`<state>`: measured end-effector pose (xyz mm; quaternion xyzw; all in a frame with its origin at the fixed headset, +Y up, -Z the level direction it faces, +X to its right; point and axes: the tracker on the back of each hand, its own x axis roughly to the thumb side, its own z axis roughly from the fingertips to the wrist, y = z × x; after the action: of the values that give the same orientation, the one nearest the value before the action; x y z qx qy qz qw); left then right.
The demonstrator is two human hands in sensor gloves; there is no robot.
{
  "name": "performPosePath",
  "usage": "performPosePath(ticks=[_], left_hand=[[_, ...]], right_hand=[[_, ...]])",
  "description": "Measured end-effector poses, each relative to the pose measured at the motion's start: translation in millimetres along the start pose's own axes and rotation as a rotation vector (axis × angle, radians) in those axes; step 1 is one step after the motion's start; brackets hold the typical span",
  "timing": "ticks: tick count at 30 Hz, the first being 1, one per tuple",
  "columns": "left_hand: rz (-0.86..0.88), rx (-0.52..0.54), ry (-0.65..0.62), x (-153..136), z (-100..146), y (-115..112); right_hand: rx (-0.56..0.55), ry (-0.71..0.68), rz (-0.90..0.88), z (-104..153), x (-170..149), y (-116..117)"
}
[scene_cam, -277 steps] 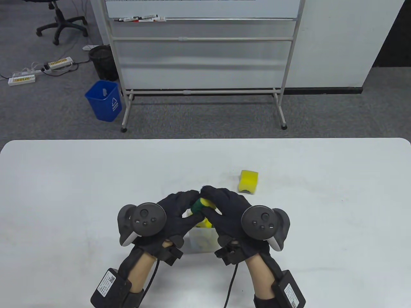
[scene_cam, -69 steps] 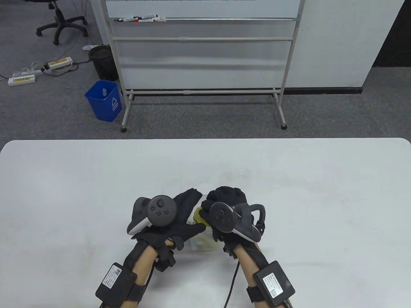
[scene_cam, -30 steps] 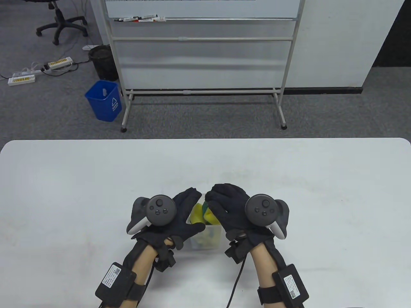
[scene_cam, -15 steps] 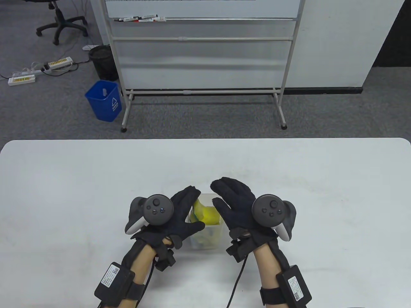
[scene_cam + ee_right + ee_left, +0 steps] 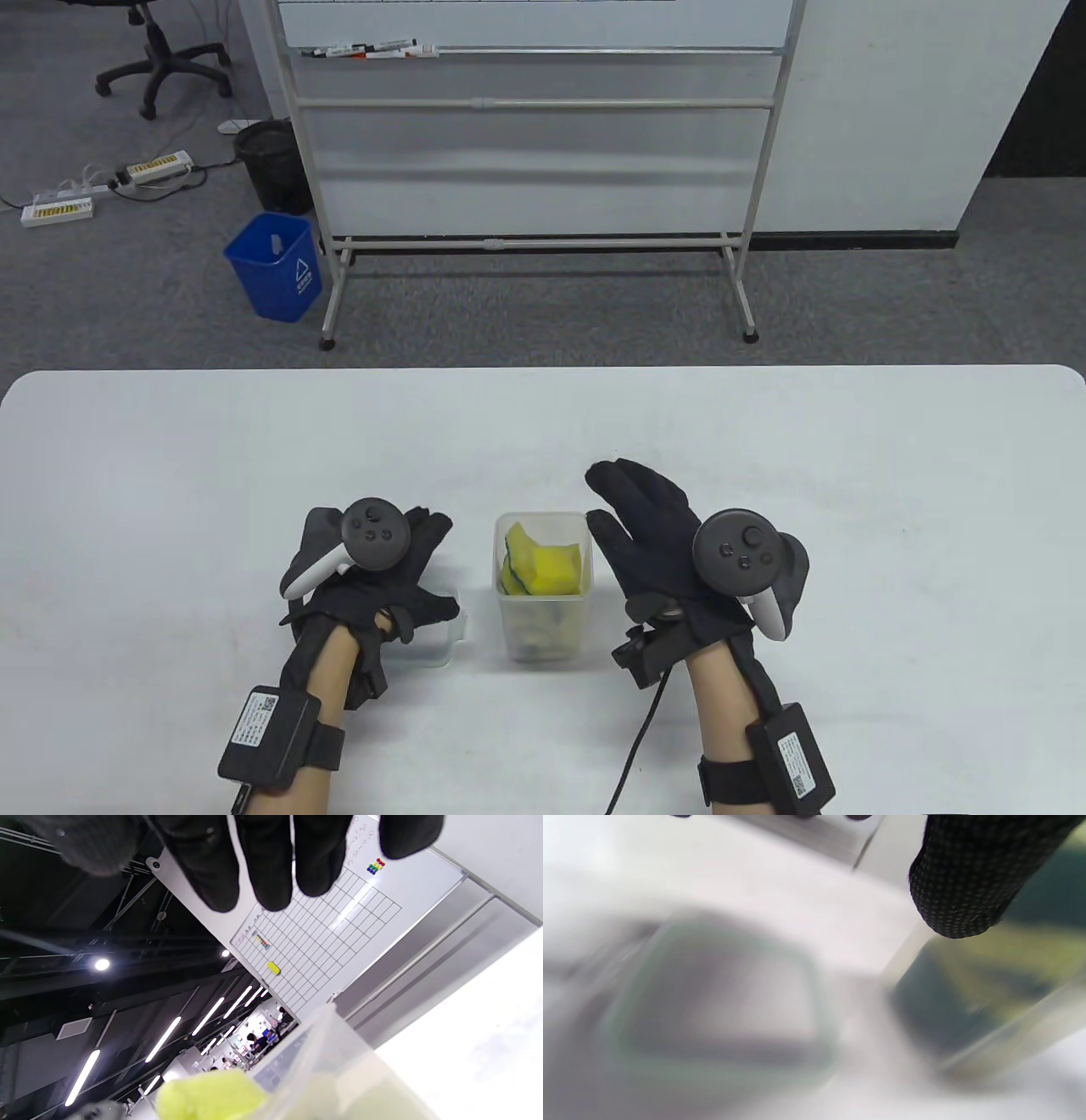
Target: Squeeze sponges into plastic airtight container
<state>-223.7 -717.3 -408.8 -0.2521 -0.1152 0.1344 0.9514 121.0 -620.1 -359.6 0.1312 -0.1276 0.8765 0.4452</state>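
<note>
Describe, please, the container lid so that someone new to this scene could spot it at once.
On the white table, look near the front edge, just left of the clear container stuffed with yellow sponges. The lid lies flat under the left hand. Unlike the tall tub, it is a shallow, translucent, empty rounded rectangle.

Motion blur smears the lid point(image 5: 712, 1005) and container point(image 5: 988, 997) in the left wrist view

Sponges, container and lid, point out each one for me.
sponges point(image 5: 556, 567), table view, yellow top face.
container point(image 5: 543, 633), table view, clear front wall.
lid point(image 5: 441, 649), table view, corner showing beside the left hand.
</note>
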Motion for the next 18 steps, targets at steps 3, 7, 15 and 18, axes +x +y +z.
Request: performPosePath(ticks=[3,7,15,18], left_hand=[[-0.057,-0.092,0.058,-10.0,-12.9,-18.7],[-0.101,-0.176,0.097,-18.1,-21.2,-33.1],[-0.123,-0.130,0.086,-12.7,-18.0,-32.8],[-0.160,-0.112,0.074,-6.8,-16.7,-33.9]], right_hand=[[0.006,0.016,-0.004,-0.7,-3.6,-1.0],[0.008,0.025,-0.006,-1.3,-5.4,-1.4],[0.024,0.023,0.025,-1.0,-4.3,1.8],[0.027,0.022,0.031,-1.1,-4.2,2.8]])
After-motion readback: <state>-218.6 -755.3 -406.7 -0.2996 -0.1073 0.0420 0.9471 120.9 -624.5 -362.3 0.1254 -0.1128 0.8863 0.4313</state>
